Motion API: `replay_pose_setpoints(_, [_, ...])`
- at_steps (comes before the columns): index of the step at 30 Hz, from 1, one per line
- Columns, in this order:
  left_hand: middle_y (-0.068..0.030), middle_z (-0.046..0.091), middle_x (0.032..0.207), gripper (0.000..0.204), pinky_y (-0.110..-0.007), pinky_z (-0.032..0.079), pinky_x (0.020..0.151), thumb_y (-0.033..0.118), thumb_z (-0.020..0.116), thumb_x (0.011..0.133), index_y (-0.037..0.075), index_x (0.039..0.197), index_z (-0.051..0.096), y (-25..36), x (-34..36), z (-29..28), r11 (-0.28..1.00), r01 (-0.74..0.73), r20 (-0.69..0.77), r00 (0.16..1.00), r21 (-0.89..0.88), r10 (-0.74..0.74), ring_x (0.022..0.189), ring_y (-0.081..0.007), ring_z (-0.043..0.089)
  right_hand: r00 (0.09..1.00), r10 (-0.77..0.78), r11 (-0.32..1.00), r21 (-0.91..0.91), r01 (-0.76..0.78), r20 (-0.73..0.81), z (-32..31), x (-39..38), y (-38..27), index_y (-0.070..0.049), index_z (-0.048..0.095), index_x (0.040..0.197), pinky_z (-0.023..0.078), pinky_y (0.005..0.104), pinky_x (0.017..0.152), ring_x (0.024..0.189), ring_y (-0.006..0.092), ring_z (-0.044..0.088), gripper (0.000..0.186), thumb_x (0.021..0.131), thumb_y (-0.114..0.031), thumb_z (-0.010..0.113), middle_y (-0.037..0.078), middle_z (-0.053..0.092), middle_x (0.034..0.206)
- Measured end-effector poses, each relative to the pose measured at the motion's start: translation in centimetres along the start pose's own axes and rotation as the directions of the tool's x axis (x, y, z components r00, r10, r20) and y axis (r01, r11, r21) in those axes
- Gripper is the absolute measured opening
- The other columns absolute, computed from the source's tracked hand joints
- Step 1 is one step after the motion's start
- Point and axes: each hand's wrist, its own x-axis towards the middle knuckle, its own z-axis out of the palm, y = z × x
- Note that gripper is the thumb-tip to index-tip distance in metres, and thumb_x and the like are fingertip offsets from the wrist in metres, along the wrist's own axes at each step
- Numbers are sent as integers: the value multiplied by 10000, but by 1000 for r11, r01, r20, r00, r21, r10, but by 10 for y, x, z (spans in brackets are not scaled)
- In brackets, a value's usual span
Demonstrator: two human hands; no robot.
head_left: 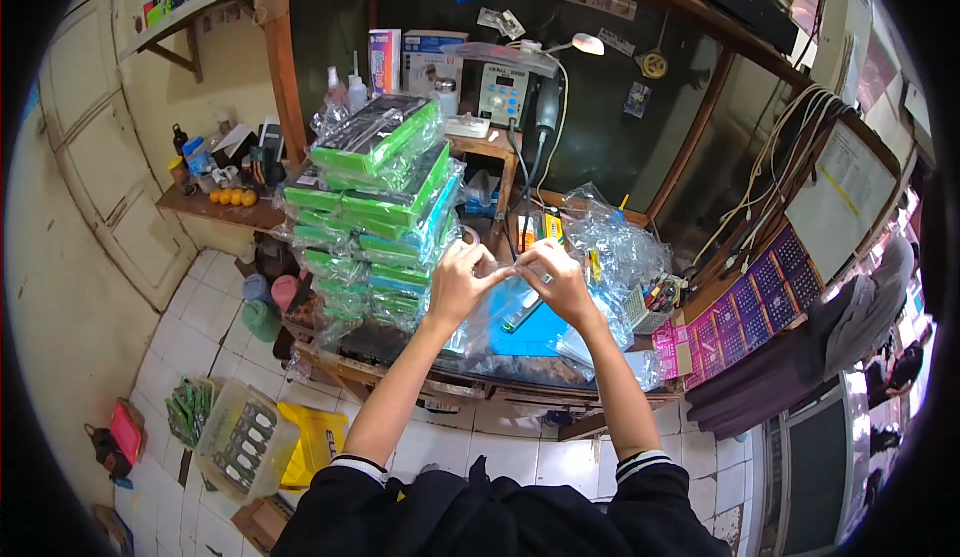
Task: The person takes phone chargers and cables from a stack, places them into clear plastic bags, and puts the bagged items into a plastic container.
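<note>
My left hand (462,282) and right hand (555,279) are raised over the workbench, fingertips close together, both pinching a piece of clear plastic wrap (494,307). Beneath them a slim item with a green edge (522,313) lies on a blue mat (535,343), partly hidden by the plastic. Just left of my left hand stands a tall stack of green-and-black boxes (385,207) in clear wrapping. Right of my right hand is a heap of crumpled clear plastic (625,252).
A soldering station (503,92) with cables stands at the back. A mesh pen holder (640,307) sits at the bench's right. On the left are a shelf with bottles (196,157), a door, and on the floor a plastic bin (240,437). Grey clothing (865,307) hangs at the right.
</note>
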Motion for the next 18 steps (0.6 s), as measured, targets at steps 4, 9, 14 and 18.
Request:
replay_pose_setpoints(4, [-1,575,814,279,-341,348,764,290,712,652,121,844,600,-9,11,-7,964,-256,14,966,-70,258,850,-186,509,999,-12,1000,-24,13,36,8,-1,3,-29,560,767,434,337,696,769,267,545,111,693,-29,644,100,571,765])
replay_pose_setpoints(9, [12,574,769,268,-334,299,803,296,720,630,136,812,607,-18,24,-14,966,-229,281,925,-121,255,829,-169,506,998,21,998,-58,-18,57,2,-5,-1,-28,564,786,443,330,686,754,275,553,134,685,-31,652,105,579,766])
replay_pose_setpoints(14, [20,563,780,284,-357,308,807,354,699,654,133,790,584,-16,42,-18,932,-347,483,801,-107,354,858,-190,472,950,123,968,-245,-51,286,-14,-7,7,-94,595,833,328,372,882,844,220,548,126,726,-121,656,53,601,778])
replay_pose_setpoints(18, [-15,520,833,268,-361,327,806,337,659,710,108,825,578,-9,44,-15,923,-360,500,779,-134,377,883,-211,430,920,70,956,-288,48,386,-19,-5,10,-110,557,972,307,390,872,847,232,570,217,776,-201,587,70,609,821])
